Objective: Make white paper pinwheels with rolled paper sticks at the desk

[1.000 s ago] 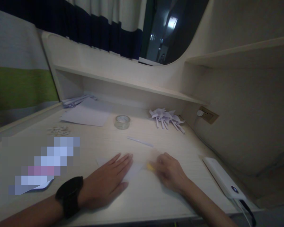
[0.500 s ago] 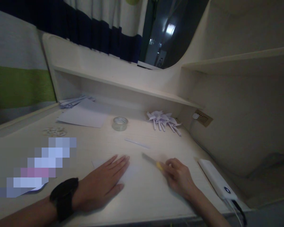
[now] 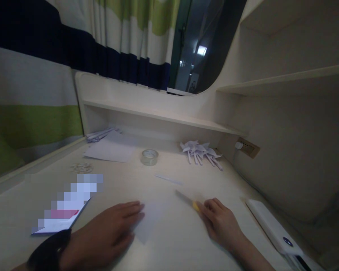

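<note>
A small sheet of white paper [image 3: 147,222] lies faint against the pale desk, its left edge beside the fingertips of my left hand [image 3: 110,229]. That hand is slightly blurred, fingers together and thumb apart; whether the fingertips touch the paper is hard to see. A dark watch [image 3: 49,250] circles the wrist. My right hand [image 3: 222,224] is closed around a knife [image 3: 196,206] with a yellow part near its blade, which points left and away from me just above or on the desk. Beyond the blade is a narrow white strip [image 3: 168,179].
A roll of clear tape [image 3: 149,157] stands mid-desk. Paper pinwheels [image 3: 200,150] lie at the back right, paper sheets [image 3: 113,148] at the back left. Small pale pieces [image 3: 81,168] and a lit phone [image 3: 64,210] are at left. A white power strip [image 3: 272,226] borders the right.
My left hand has drawn back to the left from lying flat over the paper, uncovering more of it. The knife stays in my right hand. The view has tilted up.
</note>
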Available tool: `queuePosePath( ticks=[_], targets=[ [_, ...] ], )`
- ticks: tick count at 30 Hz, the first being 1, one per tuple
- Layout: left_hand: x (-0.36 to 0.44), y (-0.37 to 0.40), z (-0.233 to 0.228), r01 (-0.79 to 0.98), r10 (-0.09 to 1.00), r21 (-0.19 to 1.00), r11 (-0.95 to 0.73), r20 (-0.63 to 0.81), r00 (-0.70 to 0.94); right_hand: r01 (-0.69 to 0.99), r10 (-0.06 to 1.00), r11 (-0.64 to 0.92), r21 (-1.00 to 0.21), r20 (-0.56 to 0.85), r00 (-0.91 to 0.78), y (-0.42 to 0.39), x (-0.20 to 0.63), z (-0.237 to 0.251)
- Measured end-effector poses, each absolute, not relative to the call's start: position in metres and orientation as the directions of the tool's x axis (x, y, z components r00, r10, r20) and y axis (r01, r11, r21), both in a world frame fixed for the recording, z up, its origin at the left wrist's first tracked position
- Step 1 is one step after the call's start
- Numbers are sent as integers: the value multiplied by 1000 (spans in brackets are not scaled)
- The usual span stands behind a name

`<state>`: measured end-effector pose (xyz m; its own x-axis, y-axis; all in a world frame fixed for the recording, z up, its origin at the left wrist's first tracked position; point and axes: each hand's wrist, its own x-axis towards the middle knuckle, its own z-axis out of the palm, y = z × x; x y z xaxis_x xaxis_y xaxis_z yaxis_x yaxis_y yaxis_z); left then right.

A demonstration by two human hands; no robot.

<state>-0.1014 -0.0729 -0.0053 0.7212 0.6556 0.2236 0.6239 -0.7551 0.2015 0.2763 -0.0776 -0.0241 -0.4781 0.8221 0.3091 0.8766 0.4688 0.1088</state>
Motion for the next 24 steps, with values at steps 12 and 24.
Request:
queuePosePath(
  ticks=[12,24],
  targets=[
    [-86,-63,0,481,491,107,-870,264,830,813,925,365,-454,278,-260,-76,279,-6],
    [-47,-26,-16,567,559,84,-819,339,757,657,920,95,-748,-186,-346,-81,264,6]
  ],
)
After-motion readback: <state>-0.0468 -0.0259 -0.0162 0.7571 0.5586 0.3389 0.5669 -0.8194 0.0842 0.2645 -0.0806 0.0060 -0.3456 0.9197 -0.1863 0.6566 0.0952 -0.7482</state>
